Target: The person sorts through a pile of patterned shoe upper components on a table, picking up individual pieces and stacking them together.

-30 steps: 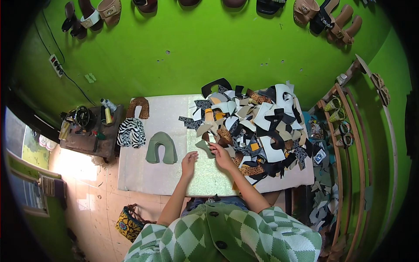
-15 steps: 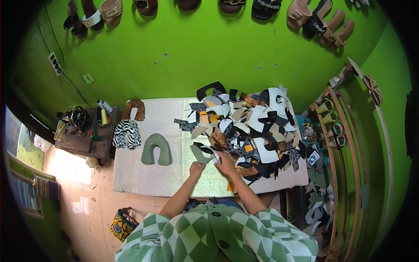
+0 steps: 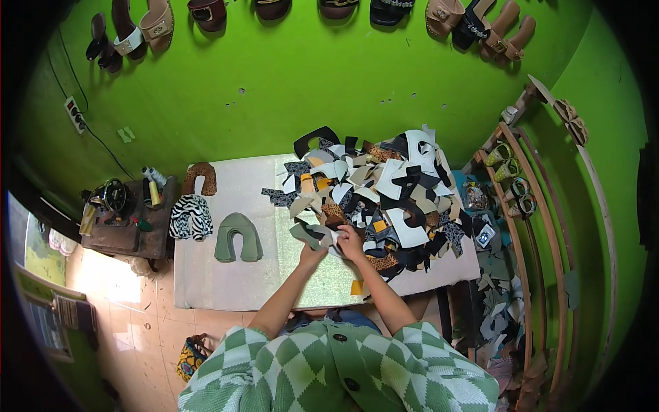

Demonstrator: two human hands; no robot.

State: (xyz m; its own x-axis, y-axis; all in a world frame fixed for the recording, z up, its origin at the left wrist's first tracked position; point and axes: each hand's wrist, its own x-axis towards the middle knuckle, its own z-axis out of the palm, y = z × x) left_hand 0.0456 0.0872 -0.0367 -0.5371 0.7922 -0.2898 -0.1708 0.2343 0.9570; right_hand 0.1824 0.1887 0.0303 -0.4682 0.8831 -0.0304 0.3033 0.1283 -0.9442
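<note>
At the heap's near edge, both hands meet on one grey-green curved cut piece [image 3: 307, 235].
Left hand [image 3: 313, 253] and right hand [image 3: 350, 242] pinch it above the white surface [image 3: 226, 281]; thin, light and floppy, probably best held by its edges.

The person's fingertips sink into the edge of the heap of cut pieces [image 3: 384, 199], so how the left hand [image 3: 312, 255] and right hand [image 3: 351, 242] grip the grey-green piece [image 3: 307, 235] cannot be told. The heap hides much of the surface [image 3: 226, 281] beneath it. The sandals [image 3: 147, 24] on the wall are cut off by the top edge. Small items on the side table [image 3: 123, 226] are too small to identify.
</note>
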